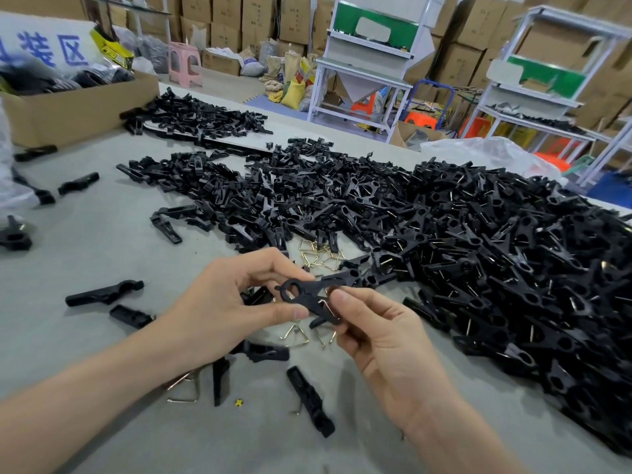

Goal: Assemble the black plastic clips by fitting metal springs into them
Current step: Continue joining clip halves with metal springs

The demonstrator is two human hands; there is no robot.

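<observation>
Above the near centre of the grey table [102, 234], the left hand [222, 313] and right hand [383, 340] both pinch one black clip [307, 295] bearing a metal spring [325, 306], with loose springs [321, 256] just beyond and clip heaps [496, 251] far and right.

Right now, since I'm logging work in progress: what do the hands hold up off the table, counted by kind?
black plastic clip: 1, pinched by both the left hand and the right hand
metal spring, sitting in that clip: 1
Total: 2
</observation>
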